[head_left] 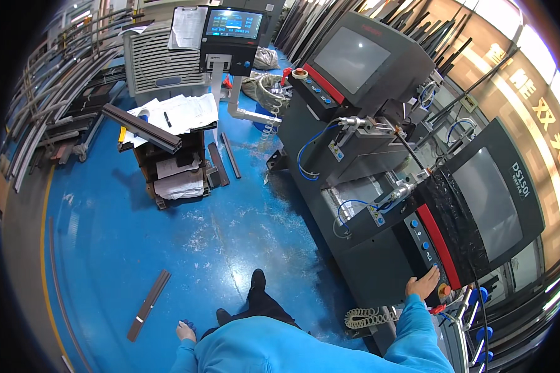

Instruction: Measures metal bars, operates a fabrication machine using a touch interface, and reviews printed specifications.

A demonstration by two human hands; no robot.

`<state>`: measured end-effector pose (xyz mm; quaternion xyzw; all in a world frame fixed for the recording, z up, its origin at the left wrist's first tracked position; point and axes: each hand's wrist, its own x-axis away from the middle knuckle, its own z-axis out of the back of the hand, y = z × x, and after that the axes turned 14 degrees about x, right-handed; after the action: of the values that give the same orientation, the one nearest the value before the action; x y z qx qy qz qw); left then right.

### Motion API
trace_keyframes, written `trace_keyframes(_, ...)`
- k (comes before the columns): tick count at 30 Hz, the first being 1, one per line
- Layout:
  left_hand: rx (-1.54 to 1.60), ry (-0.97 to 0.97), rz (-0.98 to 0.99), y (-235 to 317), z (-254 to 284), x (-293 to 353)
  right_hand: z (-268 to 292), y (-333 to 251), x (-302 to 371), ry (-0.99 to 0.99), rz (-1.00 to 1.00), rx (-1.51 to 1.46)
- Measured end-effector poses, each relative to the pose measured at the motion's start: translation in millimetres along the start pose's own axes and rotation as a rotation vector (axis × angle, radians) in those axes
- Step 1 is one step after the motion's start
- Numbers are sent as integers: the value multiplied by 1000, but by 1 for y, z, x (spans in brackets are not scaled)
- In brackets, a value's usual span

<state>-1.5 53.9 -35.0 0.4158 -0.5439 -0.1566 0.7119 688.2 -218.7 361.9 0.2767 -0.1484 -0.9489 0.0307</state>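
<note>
R hand (423, 285) is at the control panel (419, 234) on the front of the nearer dark grey machine head (379, 248), right of the person. Palm is down, fingers extended, nothing gripped; fingertips are at the lower end of a row of blue buttons (425, 246), but can't tell if any is pressed. An orange-yellow knob (444, 290) sits just beside the hand, on its near side. A red strip (438, 245) runs alongside the panel, betw. it and the dark hood w/ a grey window (488, 202).

L hand (186, 329) hangs low by the person's L side, over the blue floor (211, 248). Fingertips look bluish; too small to tell if they're curled on anything. Nearest thing is 1 brown profile (149, 306) lying on the floor, apart from the hand, w/ a small white patch on it.

Farther off: 2nd machine head w/ its own window (354, 59); a lit screen (233, 25) on a stand, clipboard (186, 28) just beside it. Below these, a small cart holds loose papers (196, 112), a black pen (166, 118) & 1 dark brown profile (143, 127) laid across at an angle.
</note>
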Motion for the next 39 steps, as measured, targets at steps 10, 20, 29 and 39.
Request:
trace_keyframes(10, -15, -13, 9, -5, -1, 0, -9, 7, -9, 8, -45, -57)
trace_keyframes(20, -207, -116, 41, -17, -27, -34, -11, -2, -8, 75, 3, -40)
trace_keyframes(29, -459, -553, -5, 18, -174, -34, -10, -17, -9, 83, 32, 33)
trace_keyframes(39, -519, -1238, -178, 145, -513, 192, -14, -20, -13, 108, -60, -8)
